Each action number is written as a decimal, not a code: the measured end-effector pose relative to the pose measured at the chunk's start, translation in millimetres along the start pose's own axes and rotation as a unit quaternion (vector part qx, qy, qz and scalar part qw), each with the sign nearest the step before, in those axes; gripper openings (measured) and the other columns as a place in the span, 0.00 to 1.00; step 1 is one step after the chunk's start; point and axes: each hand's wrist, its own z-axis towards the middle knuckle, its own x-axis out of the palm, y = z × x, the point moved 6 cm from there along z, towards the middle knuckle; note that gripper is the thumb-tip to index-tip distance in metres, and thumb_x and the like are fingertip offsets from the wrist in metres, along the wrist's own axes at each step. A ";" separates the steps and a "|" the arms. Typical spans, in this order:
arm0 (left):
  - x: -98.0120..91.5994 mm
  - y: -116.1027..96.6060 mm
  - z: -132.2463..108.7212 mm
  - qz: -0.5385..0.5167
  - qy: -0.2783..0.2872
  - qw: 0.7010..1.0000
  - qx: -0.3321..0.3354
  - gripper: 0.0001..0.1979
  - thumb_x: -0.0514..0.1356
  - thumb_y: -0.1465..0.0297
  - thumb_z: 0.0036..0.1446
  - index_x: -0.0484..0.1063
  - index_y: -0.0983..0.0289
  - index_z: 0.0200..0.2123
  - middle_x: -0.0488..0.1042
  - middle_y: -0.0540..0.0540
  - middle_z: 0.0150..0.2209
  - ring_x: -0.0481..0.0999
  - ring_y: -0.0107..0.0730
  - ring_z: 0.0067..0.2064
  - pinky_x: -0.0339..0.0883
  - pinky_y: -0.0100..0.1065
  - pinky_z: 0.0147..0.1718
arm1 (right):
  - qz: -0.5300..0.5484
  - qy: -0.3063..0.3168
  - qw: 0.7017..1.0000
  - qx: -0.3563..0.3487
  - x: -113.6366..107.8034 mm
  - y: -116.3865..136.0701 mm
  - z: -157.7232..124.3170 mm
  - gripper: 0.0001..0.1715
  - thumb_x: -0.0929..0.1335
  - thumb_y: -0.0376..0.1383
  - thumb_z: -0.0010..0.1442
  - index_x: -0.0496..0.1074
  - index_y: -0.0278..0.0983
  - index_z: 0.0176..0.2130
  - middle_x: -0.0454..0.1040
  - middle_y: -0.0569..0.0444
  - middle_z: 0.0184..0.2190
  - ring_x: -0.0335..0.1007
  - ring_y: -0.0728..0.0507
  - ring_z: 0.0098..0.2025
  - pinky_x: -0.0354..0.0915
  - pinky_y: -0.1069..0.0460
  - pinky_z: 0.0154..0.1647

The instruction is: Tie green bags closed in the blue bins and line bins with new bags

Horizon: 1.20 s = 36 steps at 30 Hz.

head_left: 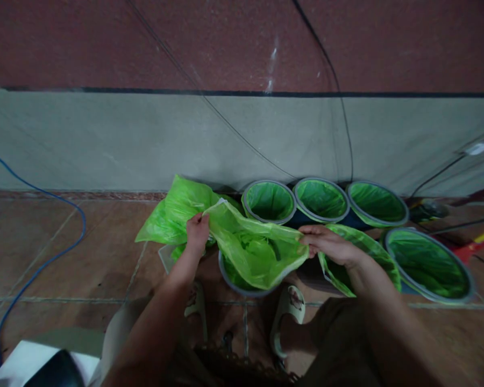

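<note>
My left hand (197,231) pinches the left edge of a thin green plastic bag (255,248). My right hand (327,243) grips the bag's right edge. Between them the bag is stretched open over a small grey-rimmed bin (240,286) on the tiled floor, just in front of my sandalled feet. More loose green bags (173,212) lie in a heap behind my left hand.
Three bins lined with green bags (268,201) (321,199) (377,203) stand in a row against the wall. A larger lined bin (427,263) sits at right. A blue cable (40,252) curves over the floor at left. Black wires hang down the wall.
</note>
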 end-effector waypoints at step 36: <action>13.6 -16.2 7.4 0.087 0.052 0.994 0.039 0.15 0.56 0.62 0.58 0.76 0.64 0.27 0.67 0.48 0.20 0.65 0.28 0.25 0.58 0.30 0.27 | 0.006 0.301 0.943 -0.145 114.7 28.0 -36.0 0.20 0.74 0.48 0.56 0.73 0.34 0.33 0.73 0.59 0.28 0.67 0.51 0.31 0.62 0.54 0.36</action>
